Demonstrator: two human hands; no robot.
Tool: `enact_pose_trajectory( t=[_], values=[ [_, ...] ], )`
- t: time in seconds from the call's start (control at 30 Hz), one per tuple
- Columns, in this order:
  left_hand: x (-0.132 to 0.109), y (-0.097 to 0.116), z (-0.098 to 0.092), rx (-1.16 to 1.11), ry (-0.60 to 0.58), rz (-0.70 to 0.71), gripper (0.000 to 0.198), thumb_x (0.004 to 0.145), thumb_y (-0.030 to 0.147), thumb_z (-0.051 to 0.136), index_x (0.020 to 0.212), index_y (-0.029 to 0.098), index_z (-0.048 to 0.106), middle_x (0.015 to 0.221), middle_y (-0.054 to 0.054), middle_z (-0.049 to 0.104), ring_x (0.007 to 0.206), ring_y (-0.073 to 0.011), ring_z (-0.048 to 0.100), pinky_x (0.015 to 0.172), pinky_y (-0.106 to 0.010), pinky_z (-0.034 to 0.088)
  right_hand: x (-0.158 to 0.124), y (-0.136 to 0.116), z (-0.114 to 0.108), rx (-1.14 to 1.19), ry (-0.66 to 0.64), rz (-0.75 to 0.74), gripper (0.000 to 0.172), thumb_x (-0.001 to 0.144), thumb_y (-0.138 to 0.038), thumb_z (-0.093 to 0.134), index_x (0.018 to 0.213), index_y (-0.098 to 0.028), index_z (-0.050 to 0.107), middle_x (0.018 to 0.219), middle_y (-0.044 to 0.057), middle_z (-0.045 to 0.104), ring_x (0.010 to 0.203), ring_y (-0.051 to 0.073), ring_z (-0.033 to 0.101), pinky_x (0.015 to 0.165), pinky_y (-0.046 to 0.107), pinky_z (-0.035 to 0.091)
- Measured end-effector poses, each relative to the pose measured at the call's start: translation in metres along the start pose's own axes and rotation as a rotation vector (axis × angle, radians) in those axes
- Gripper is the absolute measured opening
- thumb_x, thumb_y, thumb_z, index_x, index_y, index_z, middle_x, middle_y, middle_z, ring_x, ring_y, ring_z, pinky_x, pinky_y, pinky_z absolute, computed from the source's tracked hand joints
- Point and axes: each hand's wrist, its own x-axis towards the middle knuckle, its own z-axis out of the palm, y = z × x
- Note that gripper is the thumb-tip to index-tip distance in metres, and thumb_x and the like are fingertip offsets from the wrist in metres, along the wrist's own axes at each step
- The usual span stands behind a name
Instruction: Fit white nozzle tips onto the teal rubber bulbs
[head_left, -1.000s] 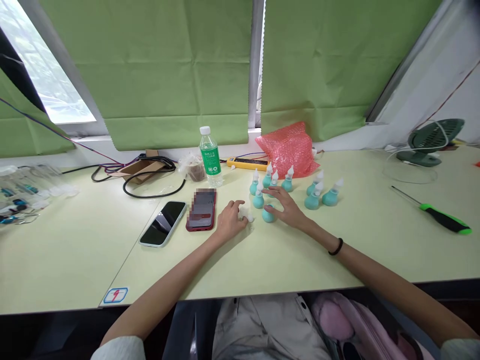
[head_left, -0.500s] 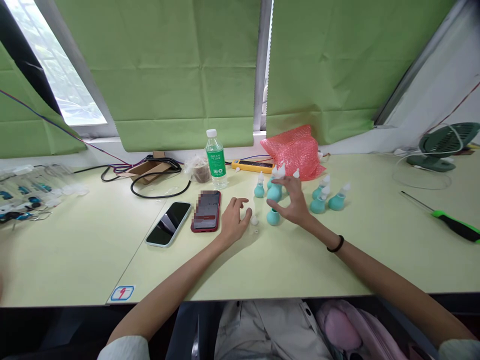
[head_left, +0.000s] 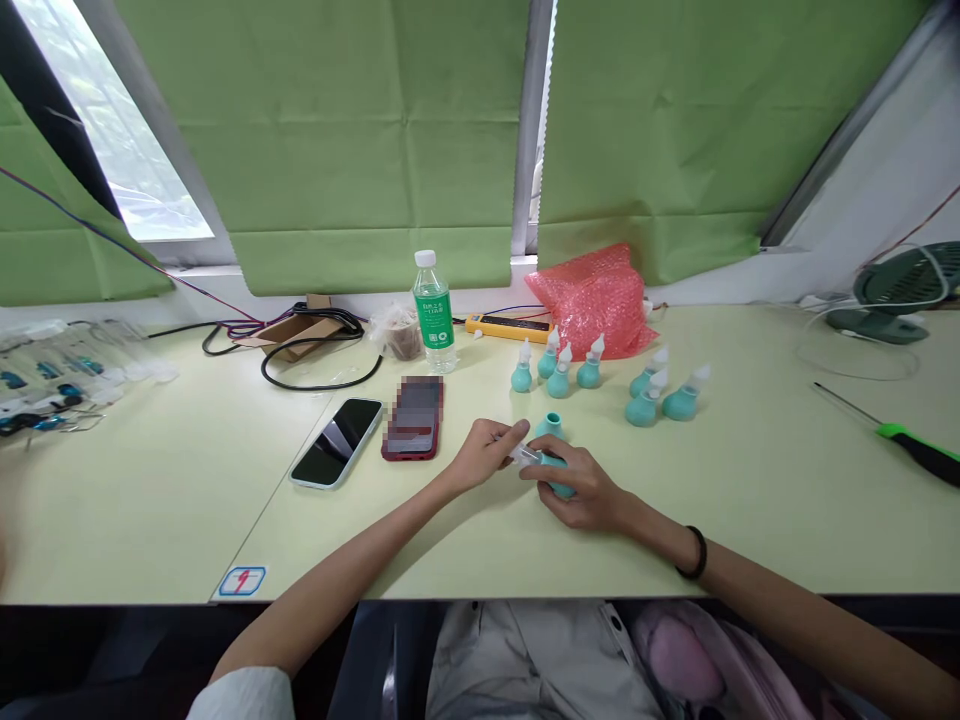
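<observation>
My right hand [head_left: 583,492] is closed round a teal rubber bulb [head_left: 559,484] low over the pale green table [head_left: 187,500]. My left hand [head_left: 486,456] pinches a small clear nozzle tip [head_left: 525,456] against the mouth of that bulb. Just behind the hands a second teal bulb [head_left: 550,426] stands open-topped with no tip. Farther back stand several teal bulbs with white tips, one group [head_left: 559,378] in the middle and another group [head_left: 660,398] to the right.
A red phone [head_left: 414,420] and a pale phone [head_left: 337,442] lie left of my hands. Behind are a water bottle [head_left: 434,312], pink bubble wrap [head_left: 592,298], a yellow power strip [head_left: 506,326] and black cables [head_left: 315,352]. A green-handled screwdriver [head_left: 904,442] and a fan [head_left: 892,292] sit right.
My right hand set a tipped bulb back in the middle group, came toward me and closed on a bulb. My left hand lifted the clear tip off the table to the bulb's mouth.
</observation>
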Motion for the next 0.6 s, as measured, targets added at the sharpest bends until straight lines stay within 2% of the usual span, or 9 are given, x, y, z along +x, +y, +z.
enact_pose_trajectory(
  t=[0.1,0.13,0.17,0.23,0.3,0.37,0.43,0.5,0.6],
  values=[
    [0.006,-0.001,-0.004,-0.31,-0.07,-0.173,0.048,0.075,0.048,0.033,0.039,0.016,0.032,0.033,0.005,0.026,0.033,-0.0045,0.024,0.038,-0.021,0.022,-0.003,-0.002,0.001,-0.02,0.054,0.022,0.029,0.066,-0.01,0.043,0.088,-0.026,0.052,0.097,0.006,0.047,0.072,0.014,0.051,0.056,0.025,0.043],
    [0.008,-0.002,-0.007,-0.39,-0.054,-0.212,0.048,0.075,0.048,0.033,0.04,0.016,0.03,0.033,0.005,0.024,0.032,-0.0044,0.023,0.037,-0.021,0.022,-0.004,-0.002,0.001,-0.038,0.066,0.024,0.028,0.066,-0.01,0.043,0.088,-0.026,0.051,0.098,0.006,0.047,0.073,0.014,0.051,0.056,0.026,0.043],
    [0.011,-0.004,-0.011,-0.44,-0.004,-0.236,0.047,0.074,0.049,0.033,0.041,0.017,0.029,0.033,0.006,0.023,0.031,-0.0041,0.022,0.037,-0.021,0.022,-0.006,-0.002,0.001,-0.047,0.08,0.026,0.028,0.066,-0.011,0.044,0.088,-0.027,0.05,0.098,0.006,0.047,0.074,0.015,0.052,0.056,0.026,0.043],
    [0.017,-0.01,-0.019,-0.433,0.188,-0.228,0.045,0.073,0.051,0.035,0.044,0.016,0.033,0.035,0.006,0.025,0.031,-0.0036,0.022,0.036,-0.02,0.018,-0.007,-0.001,0.002,-0.012,0.123,0.052,0.032,0.066,-0.012,0.045,0.094,-0.027,0.044,0.097,0.007,0.048,0.076,0.016,0.052,0.057,0.027,0.043],
    [0.022,-0.017,-0.027,-0.302,0.365,-0.184,0.042,0.07,0.051,0.04,0.052,0.014,0.043,0.038,0.006,0.028,0.033,-0.0031,0.022,0.036,-0.019,0.016,-0.008,0.0,0.002,0.066,0.176,0.13,0.04,0.066,-0.014,0.046,0.102,-0.026,0.036,0.095,0.007,0.049,0.079,0.017,0.052,0.06,0.03,0.044],
    [0.024,-0.024,-0.033,-0.133,0.438,-0.167,0.036,0.068,0.049,0.045,0.062,0.014,0.049,0.043,0.005,0.033,0.036,-0.0038,0.027,0.038,-0.018,0.019,-0.006,0.001,0.003,0.127,0.205,0.232,0.042,0.066,-0.016,0.046,0.105,-0.025,0.031,0.093,0.007,0.05,0.078,0.018,0.052,0.063,0.032,0.045],
    [0.025,-0.031,-0.035,0.129,0.485,-0.125,0.026,0.065,0.04,0.052,0.071,0.015,0.054,0.051,0.004,0.039,0.042,-0.0056,0.035,0.042,-0.019,0.027,-0.004,0.0,0.003,0.143,0.219,0.313,0.036,0.067,-0.017,0.046,0.1,-0.023,0.035,0.088,0.005,0.051,0.074,0.017,0.052,0.064,0.032,0.045],
    [0.023,-0.036,-0.034,0.439,0.488,-0.056,0.017,0.065,0.028,0.053,0.078,0.017,0.056,0.063,0.001,0.045,0.053,-0.0082,0.043,0.05,-0.02,0.032,-0.002,-0.001,0.003,0.129,0.238,0.346,0.03,0.067,-0.017,0.047,0.094,-0.023,0.039,0.082,0.004,0.051,0.069,0.016,0.052,0.063,0.03,0.044],
    [0.019,-0.041,-0.032,0.809,0.365,-0.041,0.019,0.066,0.018,0.047,0.083,0.021,0.056,0.079,-0.002,0.049,0.066,-0.0124,0.049,0.053,-0.021,0.033,0.0,-0.003,0.002,0.118,0.276,0.369,0.025,0.066,-0.018,0.049,0.09,-0.023,0.043,0.078,0.002,0.052,0.064,0.014,0.051,0.061,0.029,0.044]
  ],
)
